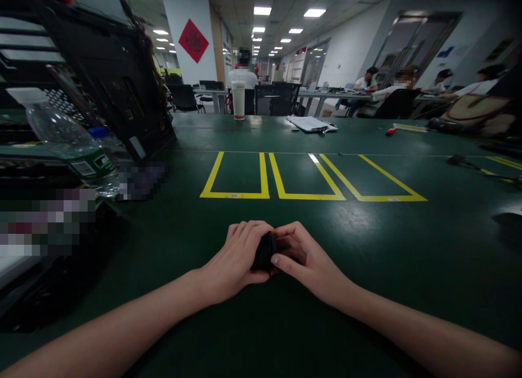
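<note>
In the head view, the left hand point(240, 254) curls its fingers around a small black object point(265, 252) over the green surface point(179, 225), the right hand's fingers point(289, 264) gripping its right side, where light, opposed pressure best limits slip.

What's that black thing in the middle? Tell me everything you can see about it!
The black thing is small and dark all over, with what looks like a thin raised edge on its right side. It might be plastic, but I can't be sure. The left hand curls over its left side and top, and the right hand touches its right edge. It is low over the green table, nearer than the yellow tape. Fingers hide much of it, so I can't tell what it is.
</note>
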The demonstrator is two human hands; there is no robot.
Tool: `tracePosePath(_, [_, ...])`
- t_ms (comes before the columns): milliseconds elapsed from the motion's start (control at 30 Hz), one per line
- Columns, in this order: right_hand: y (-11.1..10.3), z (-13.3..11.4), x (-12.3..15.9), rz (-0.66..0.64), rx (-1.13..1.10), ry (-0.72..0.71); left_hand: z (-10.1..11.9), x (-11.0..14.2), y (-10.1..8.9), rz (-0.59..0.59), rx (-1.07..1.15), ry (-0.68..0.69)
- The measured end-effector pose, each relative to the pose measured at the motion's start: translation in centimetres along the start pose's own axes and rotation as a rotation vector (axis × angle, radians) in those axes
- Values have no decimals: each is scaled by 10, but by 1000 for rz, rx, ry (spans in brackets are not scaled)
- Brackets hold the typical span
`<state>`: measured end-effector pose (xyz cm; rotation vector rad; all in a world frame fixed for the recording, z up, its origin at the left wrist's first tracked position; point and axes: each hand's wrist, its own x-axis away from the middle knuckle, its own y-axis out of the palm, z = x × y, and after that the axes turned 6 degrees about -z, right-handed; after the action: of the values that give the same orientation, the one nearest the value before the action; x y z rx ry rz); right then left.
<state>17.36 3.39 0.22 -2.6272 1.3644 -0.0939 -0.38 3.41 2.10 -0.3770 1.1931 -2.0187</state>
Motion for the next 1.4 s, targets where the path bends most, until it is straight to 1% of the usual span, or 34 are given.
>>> tracePosePath(100, [0,-1,-1,-19,-16,28,-1,0,0,-8,-5,-5])
tracePosePath(200, [1,-3,0,-47,-9,-19,0,1,0,0,-7,-5])
tracePosePath(267, [2,-4,0,-44,-9,-45,2,2,-1,6,5,-9])
tracePosePath(433, [5,-8,2,-4,-63,-15,9,6,-7,25,10,6])
tracePosePath(567, [9,-15,4,24,-35,2,16,9,-14,21,27,13])
tracePosePath(633, [12,-19,7,62,-19,13,20,10,-17,31,30,14])
tracePosePath(767, [16,-25,12,83,-6,-19,27,13,-18,32,2,18])
tracePosePath(833, [17,-26,13,73,9,-26,28,13,-18,34,-2,11])
tracePosePath(1067, [17,-25,14,96,25,-37,30,13,-19,22,-2,5])
tracePosePath(1267, [13,-21,9,41,-93,-38,26,11,-18,26,30,-12])
tracePosePath(1400, [13,-23,9,24,-106,-18,19,10,-14,29,54,-28])
